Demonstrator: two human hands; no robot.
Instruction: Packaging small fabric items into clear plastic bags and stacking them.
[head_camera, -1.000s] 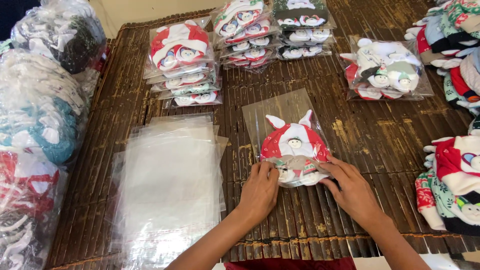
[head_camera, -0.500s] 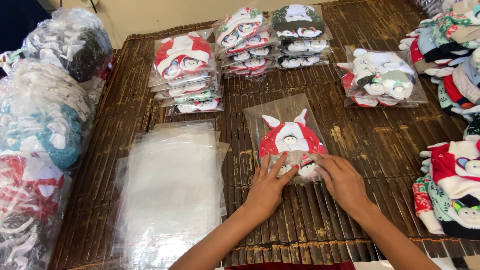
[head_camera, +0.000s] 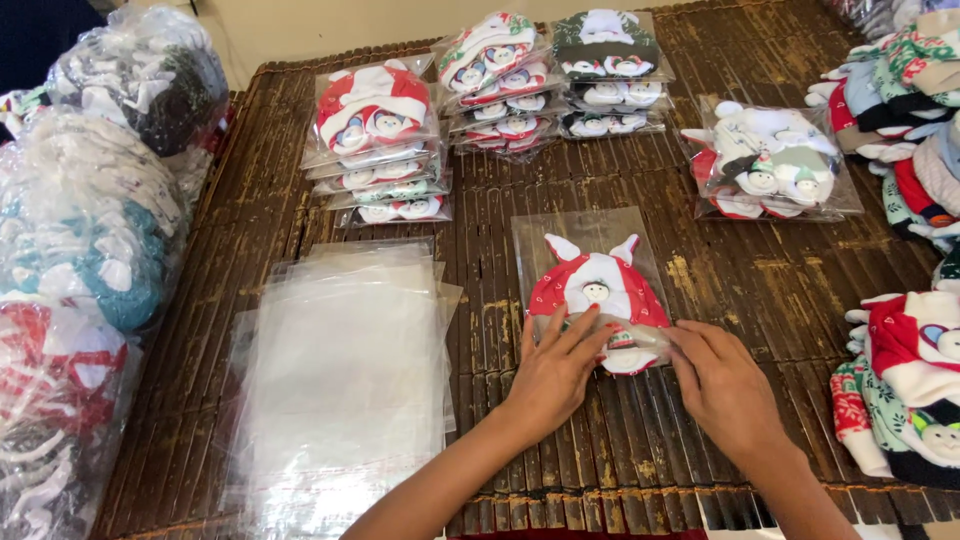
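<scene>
1. clear plastic sleeve (head_camera: 590, 262) lies flat in the middle of the worktop (head_camera: 760, 300), with a red and white fleece hat (head_camera: 598, 300) inside it, two pointed ears toward the far end and a small round face on the front.
2. a second ago the hat sat further out of the bag's near edge; now it lies a little deeper, and the near opening is being folded over it.
3. left hand (head_camera: 548, 375) is spread, fingertips pressing flat on the near edge of the sleeve; right hand (head_camera: 722, 385) pinches the folded plastic flap just beside it. neither hand lifts the packet.
4. judging by that, the bagging looks near its close, the flap being the last bit.
5. just left lies a stack of empty clear bags (head_camera: 345, 385); beyond stand piles of bagged hats (head_camera: 378, 145).
6. the worktop is a dark slatted bamboo mat; loose fleece hats (head_camera: 905, 395) heap at the right edge, big plastic sacks of hats (head_camera: 85, 250) crowd the left.
</scene>
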